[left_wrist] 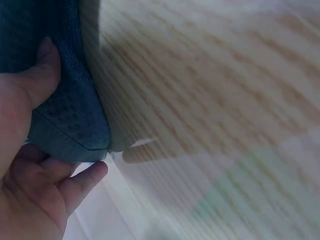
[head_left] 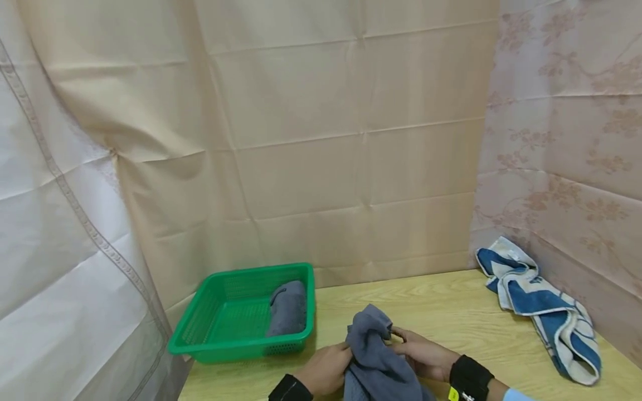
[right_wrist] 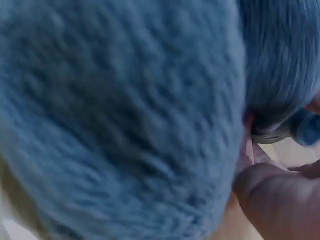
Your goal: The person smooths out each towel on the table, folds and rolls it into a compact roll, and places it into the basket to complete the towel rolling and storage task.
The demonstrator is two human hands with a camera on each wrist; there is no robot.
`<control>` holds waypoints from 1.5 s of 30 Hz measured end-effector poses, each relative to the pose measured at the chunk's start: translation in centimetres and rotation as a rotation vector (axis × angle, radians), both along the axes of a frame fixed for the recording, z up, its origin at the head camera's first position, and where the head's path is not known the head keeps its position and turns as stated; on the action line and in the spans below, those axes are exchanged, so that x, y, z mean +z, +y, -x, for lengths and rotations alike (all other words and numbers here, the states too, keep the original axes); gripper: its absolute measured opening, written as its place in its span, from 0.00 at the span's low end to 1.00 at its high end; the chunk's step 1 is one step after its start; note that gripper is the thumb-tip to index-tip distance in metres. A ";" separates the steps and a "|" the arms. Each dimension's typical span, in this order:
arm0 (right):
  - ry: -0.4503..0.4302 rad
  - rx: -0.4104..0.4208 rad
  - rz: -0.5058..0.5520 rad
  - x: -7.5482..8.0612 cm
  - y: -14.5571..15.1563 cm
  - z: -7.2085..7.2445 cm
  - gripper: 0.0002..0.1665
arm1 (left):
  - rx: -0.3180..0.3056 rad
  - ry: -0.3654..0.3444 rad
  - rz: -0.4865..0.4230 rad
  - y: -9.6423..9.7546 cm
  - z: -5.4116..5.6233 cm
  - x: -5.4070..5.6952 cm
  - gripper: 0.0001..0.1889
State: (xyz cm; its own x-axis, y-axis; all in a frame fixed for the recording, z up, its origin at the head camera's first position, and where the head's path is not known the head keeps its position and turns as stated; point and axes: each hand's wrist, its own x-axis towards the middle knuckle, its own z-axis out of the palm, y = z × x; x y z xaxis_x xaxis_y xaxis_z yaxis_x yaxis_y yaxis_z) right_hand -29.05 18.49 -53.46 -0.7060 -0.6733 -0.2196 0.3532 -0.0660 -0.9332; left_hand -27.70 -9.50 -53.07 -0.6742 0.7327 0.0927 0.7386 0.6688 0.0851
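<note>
Basket [head_left: 233, 318] of green plastic stands at the left of the desk [head_left: 426, 301], and against the inner face of its right wall lies a rolled grey cloth [head_left: 290, 309]. Just right of and nearer than the basket comes the left hand [head_left: 325, 368], which pinches the edge of a loose grey towel [head_left: 373, 356], thumb on top, with some fingers tucked under the cloth. The towel is bunched and folded over itself between both hands, just above or on the near edge of the desk; which, I cannot tell. On its other side the right hand [head_left: 426, 355] grips a fold. Well apart, at the far right, a blue-and-white towel [head_left: 541, 303] lies crumpled by the patterned curtain [head_left: 577, 139].

The step in hand looks like straightening or gathering the grey towel, its shape not yet neat. The next move probably calls for finding the corners and spreading the cloth flat before any fold.

The towel's lower end is cut off by the head view's bottom edge. In the right wrist view, blurred pile fills most of the picture and hides most of the fingertips.
</note>
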 end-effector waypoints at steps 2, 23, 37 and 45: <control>-0.022 0.022 0.023 -0.5 0.0 -0.1 0.39 | 0.004 -0.027 0.004 0.2 -0.1 -0.1 0.17; 0.326 -0.434 -0.554 4.0 8.1 1.3 0.25 | 0.110 0.208 0.022 -1.5 0.0 -0.2 0.12; 0.258 -0.382 -0.669 0.9 8.0 2.0 0.52 | 0.149 0.178 0.033 -1.4 0.0 -0.4 0.05; 0.210 -0.392 -0.581 2.2 10.2 1.6 0.56 | 0.132 0.283 -0.070 -1.4 0.0 -0.5 0.09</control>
